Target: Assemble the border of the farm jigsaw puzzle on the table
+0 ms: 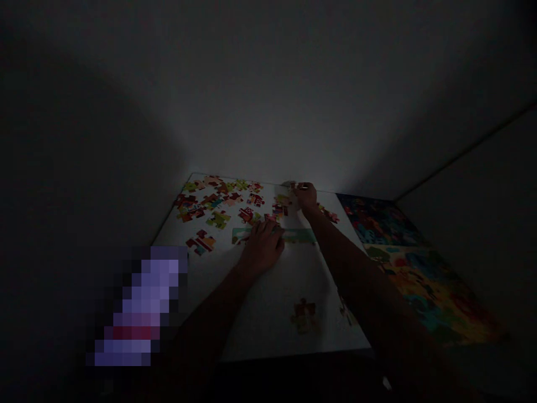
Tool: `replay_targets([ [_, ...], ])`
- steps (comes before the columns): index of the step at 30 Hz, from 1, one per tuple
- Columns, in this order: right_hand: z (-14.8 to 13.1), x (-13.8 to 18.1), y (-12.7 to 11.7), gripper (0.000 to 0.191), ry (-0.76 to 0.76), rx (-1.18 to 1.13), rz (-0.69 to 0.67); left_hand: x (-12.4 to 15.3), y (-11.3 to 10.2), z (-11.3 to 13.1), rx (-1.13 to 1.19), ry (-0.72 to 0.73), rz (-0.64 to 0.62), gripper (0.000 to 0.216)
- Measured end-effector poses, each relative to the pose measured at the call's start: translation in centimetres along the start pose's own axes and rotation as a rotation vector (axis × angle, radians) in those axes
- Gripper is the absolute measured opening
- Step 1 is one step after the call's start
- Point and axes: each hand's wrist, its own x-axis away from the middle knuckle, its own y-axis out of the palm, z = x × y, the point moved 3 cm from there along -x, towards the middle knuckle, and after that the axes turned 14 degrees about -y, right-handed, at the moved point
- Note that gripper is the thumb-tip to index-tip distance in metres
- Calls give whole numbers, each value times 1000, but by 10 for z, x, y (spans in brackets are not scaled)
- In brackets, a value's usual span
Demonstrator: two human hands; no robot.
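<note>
— Where do we have our hands?

— Both arms are stretched forward over the white table point(268, 291). Our left hand point(263, 245) lies palm down, fingers spread a little and pressed flat on a row of joined pale green pieces point(300, 236) that runs across the middle of the board. It grips nothing; it only bears down on the strip's left part.

— And the right?

— The right arm reaches further, its forearm crossing over the green strip. The right hand point(305, 195) is at the far edge of the table, the fingers curled together around what looks like a small puzzle piece point(292, 184). The light is too dim for us to tell whether it is truly pinched or only touched.

— What lies around?

— The loose puzzle pieces point(218, 201) are scattered over the far left part of the table, red, green and orange, none stacked as far as we can see. One cluster point(200, 242) sits alone to the left of our left hand. Another dim group of pieces point(304, 315) lies near us, between our two forearms. At the right, beside the table, lies a colourful picture sheet point(415, 268), flat and in shadow.
</note>
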Motion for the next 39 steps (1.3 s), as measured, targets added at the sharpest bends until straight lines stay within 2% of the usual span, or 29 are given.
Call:
replay_targets([
  [3, 9, 23, -44, 43, -10, -98, -24, -1, 1, 0, -2, -3, 9, 27],
  [4, 11, 35, -59, 45, -21, -173, -70, -1, 1, 0, -4, -2, 10, 27],
  [6, 14, 66, -89, 44, -80, -276, -150, -1, 1, 0, -8, 5, 8, 28],
  [10, 13, 139, -144, 43, -79, -318, -143, -3, 0, 1, -12, 16, 14, 30],
  [14, 5, 209, -172, 40, 4, -250, -188, 2, -7, 7, -15, 49, 63, 32],
  [18, -1, 250, -180, 41, -75, -111, -173, 33, -13, 28, 31, 123, 37, 31],
  [22, 1, 260, -182, 38, -112, -1, -90, 82, -15, 51, 114, 180, -56, 29],
  [26, 3, 253, -180, 34, -145, -64, -154, 111, -19, 60, 117, 180, -109, 32],
  [29, 5, 246, -178, 31, -135, -168, -220, 113, -20, 61, 106, 173, -199, 39],
  [33, 6, 235, -176, 30, -126, -218, -217, 110, -21, 65, 61, 193, -302, 47],
  [39, -7, 224, -190, 30, -176, -106, -184, 110, -21, 66, 66, 165, -297, 36],
])
